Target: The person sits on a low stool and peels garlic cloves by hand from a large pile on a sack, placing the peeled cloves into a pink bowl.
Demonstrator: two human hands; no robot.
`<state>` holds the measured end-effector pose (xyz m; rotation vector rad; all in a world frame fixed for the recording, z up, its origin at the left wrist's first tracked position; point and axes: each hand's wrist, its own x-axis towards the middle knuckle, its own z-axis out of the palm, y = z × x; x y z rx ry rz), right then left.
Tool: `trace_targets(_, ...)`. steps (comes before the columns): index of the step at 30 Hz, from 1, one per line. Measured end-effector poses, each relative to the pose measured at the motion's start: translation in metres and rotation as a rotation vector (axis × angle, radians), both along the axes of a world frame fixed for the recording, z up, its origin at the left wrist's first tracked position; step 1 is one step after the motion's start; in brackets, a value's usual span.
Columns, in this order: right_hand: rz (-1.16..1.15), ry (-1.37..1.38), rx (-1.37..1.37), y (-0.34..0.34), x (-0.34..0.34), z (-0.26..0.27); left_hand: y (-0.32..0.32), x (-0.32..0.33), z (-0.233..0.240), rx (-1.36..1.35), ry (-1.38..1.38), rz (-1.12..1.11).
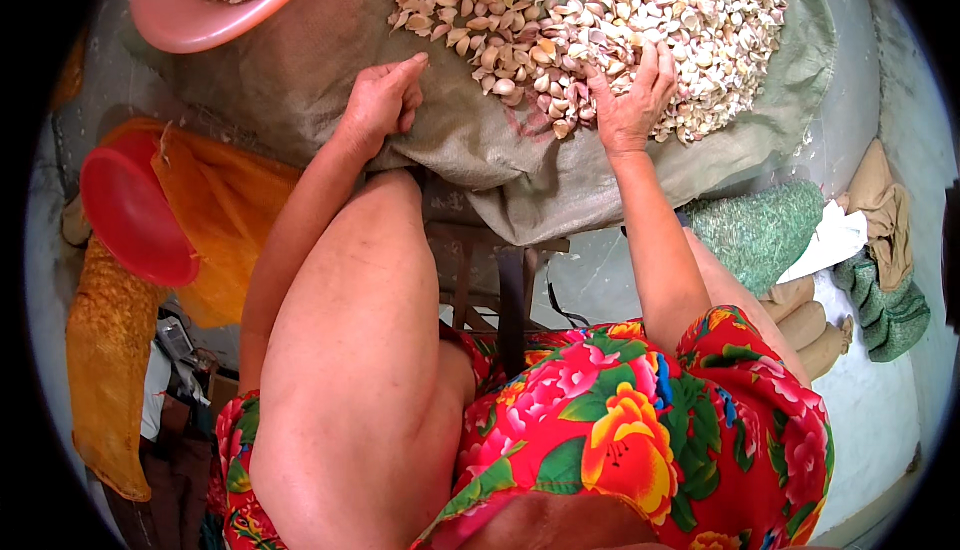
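Note:
A broad heap of loose garlic cloves (705,32) lies on a grey-green woven sack cloth (300,84) in front of me. My right hand (634,103) rests at the heap's near edge, thumb and fingers spread, fingertips among the cloves; I see nothing gripped between them. Left of it, a looser spread of larger cloves (495,21) reaches across the cloth. My left hand (384,99) is above the cloth, apart from the cloves, with fingers curled and thumb pointing out. Its palm is hidden, so whether it holds anything is unclear.
A pink basin (180,21) with garlic cloves stands at the upper left. Lower left are a red basin (135,208) and orange mesh bags (225,205). A green woven sack (757,231) and tan cloth bundles (802,328) lie on the floor at right.

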<state>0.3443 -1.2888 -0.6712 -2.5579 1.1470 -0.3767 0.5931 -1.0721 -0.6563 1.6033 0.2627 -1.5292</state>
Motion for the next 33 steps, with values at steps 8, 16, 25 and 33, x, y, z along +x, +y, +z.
trace_targets(8, 0.082, -0.058, -0.051, -0.019, 0.018, -0.003, -0.003, -0.001, 0.005, 0.006, -0.02, 0.001)
trace_targets(16, 0.158, 0.114, 0.152, -0.052, 0.047, -0.014, -0.002, 0.003, 0.005, 0.012, 0.005, -0.015)
trace_targets(25, -0.274, -0.374, 1.271, -0.05, 0.043, -0.008, 0.002, 0.006, 0.006, -0.012, 0.02, -0.03)
trace_targets(33, -0.197, -0.467, 1.443, -0.033, 0.053, 0.014, -0.005, 0.001, 0.003, -0.006, -0.006, -0.133)
